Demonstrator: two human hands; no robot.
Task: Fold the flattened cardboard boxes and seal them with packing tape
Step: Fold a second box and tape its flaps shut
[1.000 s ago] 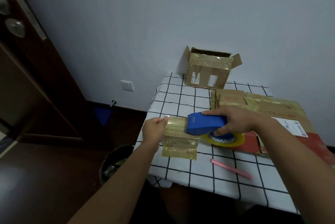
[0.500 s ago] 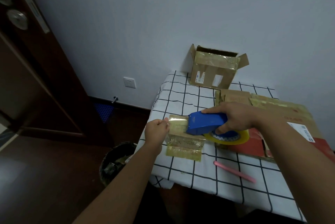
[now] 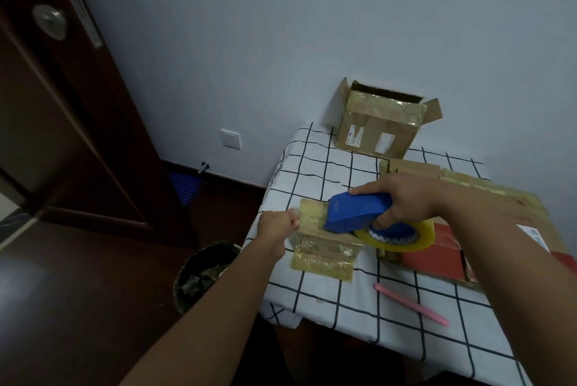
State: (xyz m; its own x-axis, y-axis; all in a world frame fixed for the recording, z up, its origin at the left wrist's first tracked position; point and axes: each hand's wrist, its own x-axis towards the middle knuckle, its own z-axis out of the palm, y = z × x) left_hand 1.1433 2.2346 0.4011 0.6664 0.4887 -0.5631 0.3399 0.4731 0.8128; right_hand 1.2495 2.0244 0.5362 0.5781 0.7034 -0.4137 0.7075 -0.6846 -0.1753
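A small cardboard box (image 3: 324, 253), glossy with tape, sits near the table's left edge. My right hand (image 3: 402, 203) grips a blue tape dispenser (image 3: 356, 212) with a yellow-rimmed tape roll (image 3: 406, 239), held over the box top. My left hand (image 3: 278, 226) pinches the tape end at the box's left side. Flattened cardboard boxes (image 3: 487, 198) lie stacked at the right, partly hidden by my right arm.
An open taped box (image 3: 381, 126) stands at the back against the wall. A pink utility knife (image 3: 412, 304) lies on the checked tablecloth (image 3: 312, 167) near the front. A waste bin (image 3: 203, 273) stands on the floor left of the table. A dark door (image 3: 46, 104) is at the left.
The camera has shifted a little, so the table sits further right in view. Both hands keep their hold on the tape and dispenser over the small box.
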